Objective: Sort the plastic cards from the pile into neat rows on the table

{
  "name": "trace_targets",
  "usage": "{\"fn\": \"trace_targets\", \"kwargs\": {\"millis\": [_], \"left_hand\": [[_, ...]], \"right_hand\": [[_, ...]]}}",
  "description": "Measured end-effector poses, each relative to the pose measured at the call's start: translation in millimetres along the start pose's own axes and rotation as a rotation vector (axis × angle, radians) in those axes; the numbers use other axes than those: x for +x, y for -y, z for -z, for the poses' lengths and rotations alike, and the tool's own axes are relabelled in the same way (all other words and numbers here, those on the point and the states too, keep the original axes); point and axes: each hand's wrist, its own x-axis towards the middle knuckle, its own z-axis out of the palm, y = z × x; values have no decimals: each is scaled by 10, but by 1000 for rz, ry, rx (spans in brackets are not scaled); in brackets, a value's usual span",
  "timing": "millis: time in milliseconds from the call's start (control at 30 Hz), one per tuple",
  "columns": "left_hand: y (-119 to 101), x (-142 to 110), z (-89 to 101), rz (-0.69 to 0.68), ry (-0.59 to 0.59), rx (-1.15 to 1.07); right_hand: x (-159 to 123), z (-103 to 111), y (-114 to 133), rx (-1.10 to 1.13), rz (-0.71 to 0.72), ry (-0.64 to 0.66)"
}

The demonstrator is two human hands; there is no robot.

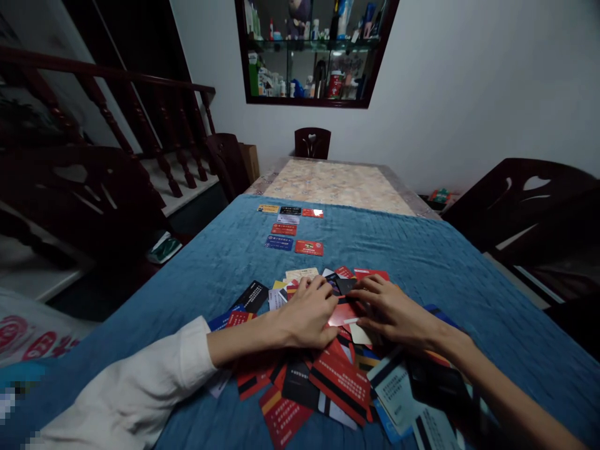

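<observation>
A loose pile of plastic cards (341, 382) in red, black, white and blue lies spread under both my hands, many with a dark magnetic stripe. My left hand (309, 315) rests palm down on the pile, its fingers bent and slightly apart; what lies beneath the palm is hidden. To its right, my right hand (396, 309) has its fingers apart, the tips touching a black card (345, 286) and lying near a white card (360, 334). A shiny red card (344, 311) shows between the hands. Neither hand visibly grips a card.
Farther up the blue cloth (206, 250) lie several cards in short rows, among them a yellow card (268, 209), a blue card (279, 243) and a red card (309, 248). A dark object (438, 381) sits by my right forearm. Chairs (313, 142) stand round the table.
</observation>
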Motion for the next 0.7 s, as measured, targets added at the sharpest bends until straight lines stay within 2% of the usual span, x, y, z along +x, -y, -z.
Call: {"fn": "trace_targets", "kwargs": {"millis": [167,467,700], "left_hand": [[12,3,3,78,22,-15],[97,11,19,80,-16,11],[111,38,-23,53,-37,45]], "right_hand": [[26,-22,42,-44,18,-25],[42,-111,28,-92,22,-94],[47,-89,75,-99,-17,-67]]}}
